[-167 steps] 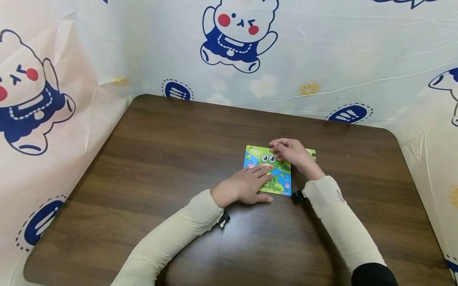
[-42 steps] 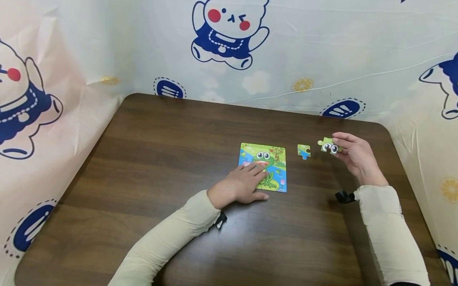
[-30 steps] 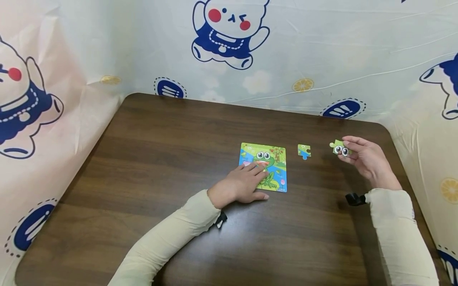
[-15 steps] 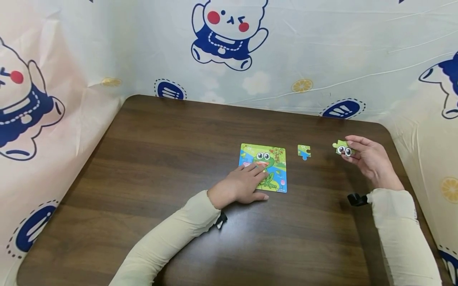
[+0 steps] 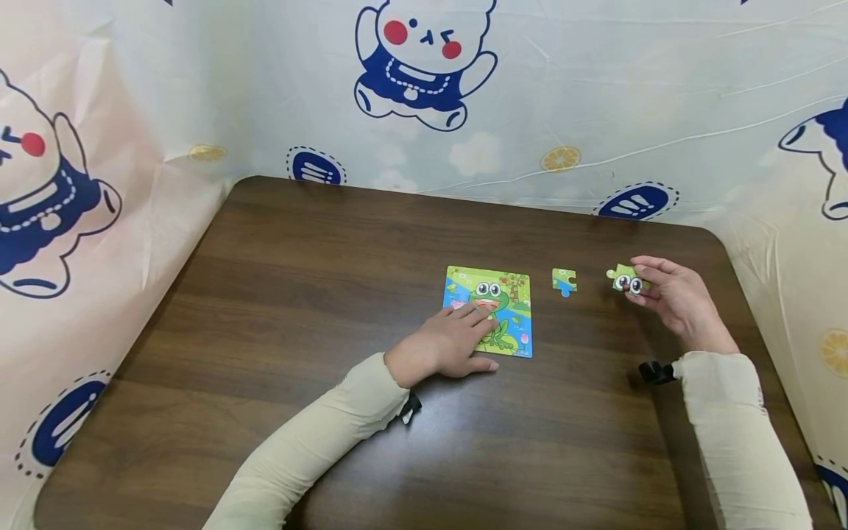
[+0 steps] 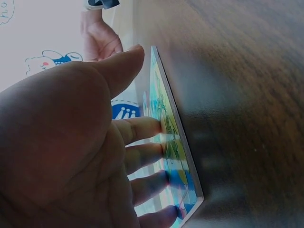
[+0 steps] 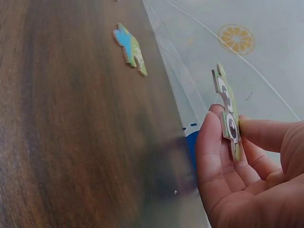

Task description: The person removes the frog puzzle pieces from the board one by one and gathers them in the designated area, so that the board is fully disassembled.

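My left hand (image 5: 453, 342) lies with fingers spread over the lower left of a square frog picture board (image 5: 517, 309); in the left wrist view its fingertips rest on the printed face and the thumb sticks out past the edge. My right hand (image 5: 682, 302) pinches a jigsaw piece (image 5: 626, 280) printed with the frog's two eyes, raised above the table at the right. The right wrist view shows that same jigsaw piece (image 7: 228, 114) tilted between thumb and fingers. A second jigsaw piece (image 5: 564, 280), green and blue, lies flat on the table between the board and my right hand.
The brown wooden table (image 5: 298, 294) has rounded corners. A cartoon-printed curtain (image 5: 278, 81) closes it in at the back and on both sides. A black strap (image 5: 656, 372) sits at the right wrist, and another black strap (image 5: 411, 407) at the left.
The right hand has gone from over the picture board out to the right, now holding the eye piece; lately it shifts slightly back left. The left hand stays on the board.
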`<state>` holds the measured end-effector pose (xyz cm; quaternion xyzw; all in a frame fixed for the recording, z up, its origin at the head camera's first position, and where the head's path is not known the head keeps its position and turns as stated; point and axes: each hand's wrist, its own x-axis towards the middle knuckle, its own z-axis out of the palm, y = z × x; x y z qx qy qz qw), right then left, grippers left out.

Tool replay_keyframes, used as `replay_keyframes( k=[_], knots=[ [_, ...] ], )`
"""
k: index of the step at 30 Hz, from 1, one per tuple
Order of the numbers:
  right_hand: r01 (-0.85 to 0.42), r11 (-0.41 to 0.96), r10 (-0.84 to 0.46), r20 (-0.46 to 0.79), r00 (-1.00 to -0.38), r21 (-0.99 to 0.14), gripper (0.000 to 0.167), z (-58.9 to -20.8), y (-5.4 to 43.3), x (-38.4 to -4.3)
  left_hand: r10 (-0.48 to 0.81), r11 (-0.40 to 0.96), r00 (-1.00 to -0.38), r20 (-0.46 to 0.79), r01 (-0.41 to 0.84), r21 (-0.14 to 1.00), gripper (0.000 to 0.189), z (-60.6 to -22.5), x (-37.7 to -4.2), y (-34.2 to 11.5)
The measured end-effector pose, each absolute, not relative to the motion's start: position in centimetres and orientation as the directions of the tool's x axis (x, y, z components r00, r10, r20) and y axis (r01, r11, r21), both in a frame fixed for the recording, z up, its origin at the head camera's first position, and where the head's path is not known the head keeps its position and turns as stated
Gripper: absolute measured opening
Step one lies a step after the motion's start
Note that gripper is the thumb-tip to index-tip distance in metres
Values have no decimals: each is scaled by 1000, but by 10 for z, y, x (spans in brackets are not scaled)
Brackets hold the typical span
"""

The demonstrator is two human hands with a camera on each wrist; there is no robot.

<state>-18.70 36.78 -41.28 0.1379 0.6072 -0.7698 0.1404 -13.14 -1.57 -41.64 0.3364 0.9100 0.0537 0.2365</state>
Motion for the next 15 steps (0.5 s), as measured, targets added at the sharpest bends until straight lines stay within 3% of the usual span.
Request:
replay_keyframes(
  k=[9, 15],
  knots=[
    [419, -184, -45, -418, -907, -889, 14, -420, 367, -189, 636, 769, -662, -396, 585, 257, 73, -416, -131, -16],
    [440, -27, 38, -441, -897, -897, 14, -430, 362, -191, 640, 766, -660, -393, 589, 258, 73, -417, -132, -16]
  ],
)
